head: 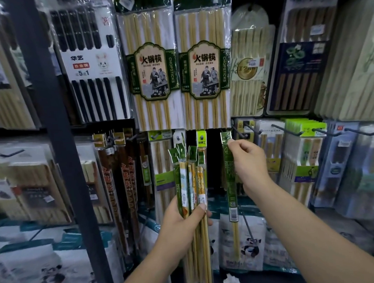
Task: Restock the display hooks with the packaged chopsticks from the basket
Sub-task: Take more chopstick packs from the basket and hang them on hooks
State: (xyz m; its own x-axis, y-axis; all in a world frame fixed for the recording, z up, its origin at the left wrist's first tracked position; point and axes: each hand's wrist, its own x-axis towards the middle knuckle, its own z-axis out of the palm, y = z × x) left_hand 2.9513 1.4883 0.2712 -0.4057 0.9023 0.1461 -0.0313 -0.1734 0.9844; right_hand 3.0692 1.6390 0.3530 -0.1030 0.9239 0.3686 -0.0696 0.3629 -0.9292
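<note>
Our left hand gripping a bundle of chopstick packets below the big hanging packs, our right hand pinching the top of one packet — under those packs' right edge — bamboo sticks inside each

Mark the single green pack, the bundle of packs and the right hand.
single green pack [231,193]: head view, middle of its green sleeve.
bundle of packs [189,182]: head view, printed wrappers in its upper part.
right hand [248,159]: head view, back of the hand.
</note>
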